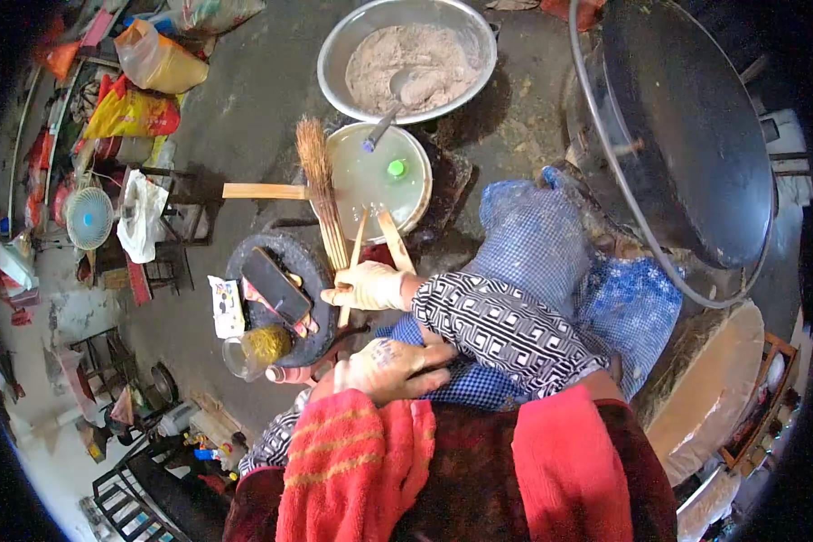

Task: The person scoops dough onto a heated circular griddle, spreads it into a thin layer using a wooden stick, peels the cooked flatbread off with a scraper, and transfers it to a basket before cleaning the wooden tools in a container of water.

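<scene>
My right hand (pixel 375 287), in a pale thin glove, is closed round a thin wooden stick (pixel 359 237) that leans over the near rim of a bucket of cloudy liquid (pixel 361 172). A flat wooden piece (pixel 395 242) stands beside it at the rim. My left hand (pixel 388 369), also gloved, rests over the blue checked cloth on my lap (pixel 470 384), its fingers stretched out and holding nothing. A straw brush (pixel 313 158) leans at the bucket's left side. A green-capped object (pixel 397 168) is in the liquid.
A metal basin of brownish powder (pixel 330 68) with a ladle stands beyond the bucket. On the left, a round dark stool (pixel 239 262) holds a phone (pixel 275 283). A large round griddle (pixel 686 126) with a raised ring (pixel 601 135) is at the right.
</scene>
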{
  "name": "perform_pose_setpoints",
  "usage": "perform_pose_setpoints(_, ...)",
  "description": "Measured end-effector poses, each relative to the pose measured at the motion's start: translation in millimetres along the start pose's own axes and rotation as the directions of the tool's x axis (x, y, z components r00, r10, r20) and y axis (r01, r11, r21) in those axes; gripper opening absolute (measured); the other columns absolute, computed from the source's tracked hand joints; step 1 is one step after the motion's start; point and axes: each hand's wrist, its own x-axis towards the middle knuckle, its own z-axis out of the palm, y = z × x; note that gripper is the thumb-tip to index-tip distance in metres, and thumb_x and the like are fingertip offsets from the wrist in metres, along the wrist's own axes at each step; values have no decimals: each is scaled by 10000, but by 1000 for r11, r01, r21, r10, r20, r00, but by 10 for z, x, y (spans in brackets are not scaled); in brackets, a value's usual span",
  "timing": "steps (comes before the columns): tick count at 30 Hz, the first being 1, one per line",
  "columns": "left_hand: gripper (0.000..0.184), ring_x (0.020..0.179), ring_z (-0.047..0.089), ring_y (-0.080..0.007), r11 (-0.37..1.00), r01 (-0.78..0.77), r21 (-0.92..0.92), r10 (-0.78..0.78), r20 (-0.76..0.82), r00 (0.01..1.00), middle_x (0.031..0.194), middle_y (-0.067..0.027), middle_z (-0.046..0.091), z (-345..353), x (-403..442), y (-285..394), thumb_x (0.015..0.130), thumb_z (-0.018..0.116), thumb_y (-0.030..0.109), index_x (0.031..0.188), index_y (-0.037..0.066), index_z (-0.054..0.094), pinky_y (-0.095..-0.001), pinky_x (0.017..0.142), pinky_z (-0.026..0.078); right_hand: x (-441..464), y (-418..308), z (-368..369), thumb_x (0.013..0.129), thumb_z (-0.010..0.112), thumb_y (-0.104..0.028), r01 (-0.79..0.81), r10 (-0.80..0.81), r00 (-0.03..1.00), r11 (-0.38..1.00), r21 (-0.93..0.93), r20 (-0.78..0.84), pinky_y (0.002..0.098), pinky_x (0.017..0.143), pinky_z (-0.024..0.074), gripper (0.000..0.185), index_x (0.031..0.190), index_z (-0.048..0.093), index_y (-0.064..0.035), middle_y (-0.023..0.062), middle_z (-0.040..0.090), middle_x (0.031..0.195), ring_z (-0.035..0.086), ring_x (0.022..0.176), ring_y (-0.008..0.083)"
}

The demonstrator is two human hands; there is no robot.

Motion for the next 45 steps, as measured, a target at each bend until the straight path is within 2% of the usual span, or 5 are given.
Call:
perform_pose_setpoints(13,405,666,531,-72,772,-381,-509,-426,-859,285,842,-8,606,-1021,51,-1292,980,503,414,1109,45,612,-214,567,451,-3034,-73,-1034,902,619,-106,279,-287,954,739,613,-89,315,612,510,117,828,620,-15,106,682,785,649,706,165)
perform_pose_setpoints(18,507,1049,537,-240,294,-365,-884,-389,-459,799,1057,-122,556,-1692,692,-2125,945,526,456,1186,10,542,-408,851,506,-3959,-301,-606,892,583,-50,554,253,754,249,794,-606,353,634,573,589,1423,328,-35,205,685,955,684,694,251)
perform_pose_setpoints(26,184,529,546,-204,190,-117,-975,-350,-179,920,706,-150,614,-2093,2256,-1963,924,559,157,880,-21,554,-292,434,442,-3166,177,67,971,442,-140,249,671,319,622,743,-669,205,423,413,396,1345,406,-14,76,627,715,478,443,67)
perform_pose_setpoints(28,230,445,506,-167,706,-22,-708,-352,-377,857,560,-94,566,-2037,2268,-1809,933,524,182,790,6,564,-287,390,370,-3120,314,202,964,441,-119,247,668,389,588,770,-634,212,441,426,412,1353,395,11,95,638,725,488,447,77)
perform_pose_setpoints(45,642,1052,609,-397,705,628,330,-299,-664,685,1195,-308,562,-2865,3221,-2001,890,431,74,1490,75,201,-442,920,479,-3163,485,-26,951,453,-68,127,762,232,593,795,-605,193,425,404,380,1323,437,4,73,638,711,486,448,73)
